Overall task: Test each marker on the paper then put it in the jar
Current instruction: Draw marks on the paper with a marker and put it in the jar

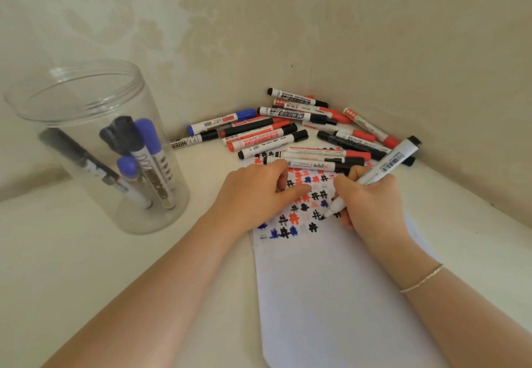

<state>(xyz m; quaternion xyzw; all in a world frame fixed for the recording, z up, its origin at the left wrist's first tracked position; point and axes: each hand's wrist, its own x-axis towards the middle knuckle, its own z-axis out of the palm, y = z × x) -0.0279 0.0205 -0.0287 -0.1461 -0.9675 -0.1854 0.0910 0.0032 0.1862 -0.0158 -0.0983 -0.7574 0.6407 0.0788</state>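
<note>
- Marker [383, 166], white-barrelled with a black end: I see it gripped in the right hand [371, 197], tilted, its black tip touching the paper [331, 295] just left of that hand's fingers.
- Left hand [256, 187]: I see it resting on the paper's upper left part, fingers curled under, grasping nothing I can make out.
- Paper: lies under both hands, covered near them with black, red and blue hash marks.
- Loose markers [288, 131]: heaped just beyond both hands, in the corner of the worktop [86, 267].
- Jar [95, 148]: clear, upright, well to the left of the left hand, holding several black and blue markers.
</note>
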